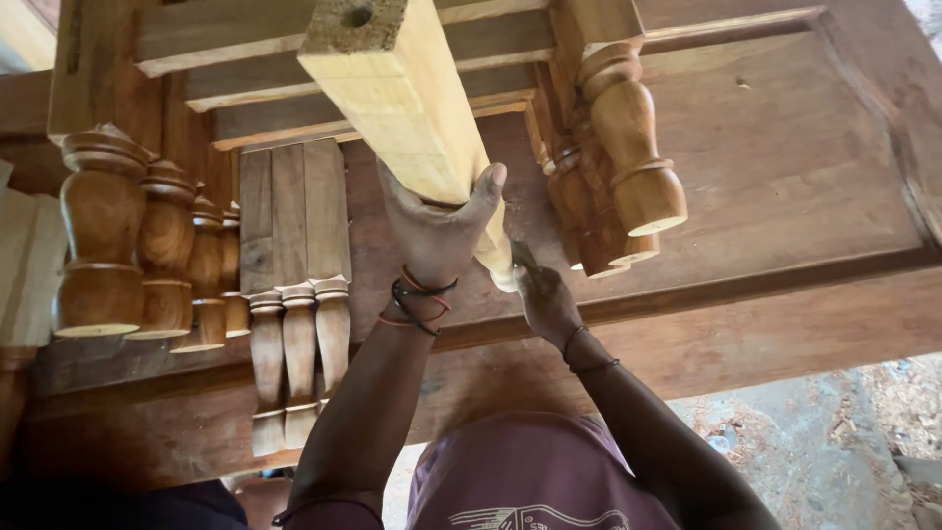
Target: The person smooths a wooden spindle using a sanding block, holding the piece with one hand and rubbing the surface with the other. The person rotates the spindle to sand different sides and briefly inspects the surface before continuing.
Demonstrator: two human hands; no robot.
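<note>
Several turned wooden legs crowded the dark wooden counter around the work. At the left a row of bulbous brown legs lay side by side, their cut ends facing the person. Next to them three slimmer legs with square upper parts lay close together, touching one another. To the right of the hands another group of vase-shaped legs was stacked, just beside the piece being handled. Pale planks lay across the far edge.

Between these groups a light yellow square post ran lengthwise away from the person, its far square end raised toward the camera and showing a round hole, its near end tapering down to the counter. The left hand was clasped around the post's lower part, thumb over the right edge. The right hand sat at the post's near tip, fingers curled against it; whether it pinched something small could not be told. Sawdust littered the ground at lower right.
</note>
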